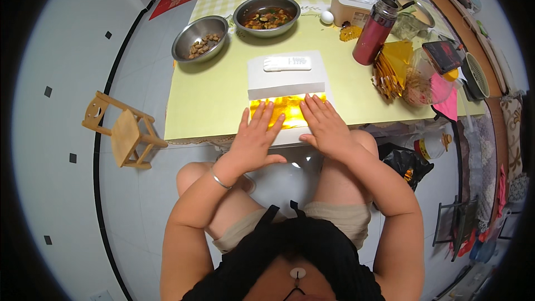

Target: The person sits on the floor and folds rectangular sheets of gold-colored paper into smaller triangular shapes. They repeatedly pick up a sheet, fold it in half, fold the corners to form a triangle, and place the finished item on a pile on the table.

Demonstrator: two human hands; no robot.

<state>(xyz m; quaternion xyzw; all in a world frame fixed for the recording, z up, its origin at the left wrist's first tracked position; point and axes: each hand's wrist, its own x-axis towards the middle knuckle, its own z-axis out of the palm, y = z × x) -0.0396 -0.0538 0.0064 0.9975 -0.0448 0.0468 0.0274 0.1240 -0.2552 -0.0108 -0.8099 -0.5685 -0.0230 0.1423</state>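
Note:
A shiny gold foil sheet (287, 110) lies on a white paper pad (287, 81) at the near edge of the yellow-green table (206, 100). My left hand (253, 136) presses flat on the foil's left end, fingers spread. Flat on the foil's right end rests my right hand (324, 125), its fingers pointing away from me. Neither hand grips anything. A white remote control (287, 63) rests on the far part of the pad.
Two steel bowls sit at the back: one with nuts (200, 38), one with a cooked dish (266, 15). A red flask (374, 32), a pile of folded gold paper (393, 67), a tissue box (348, 5) and an egg (327, 17) stand to the right. A small wooden stool (123, 131) stands on the floor left.

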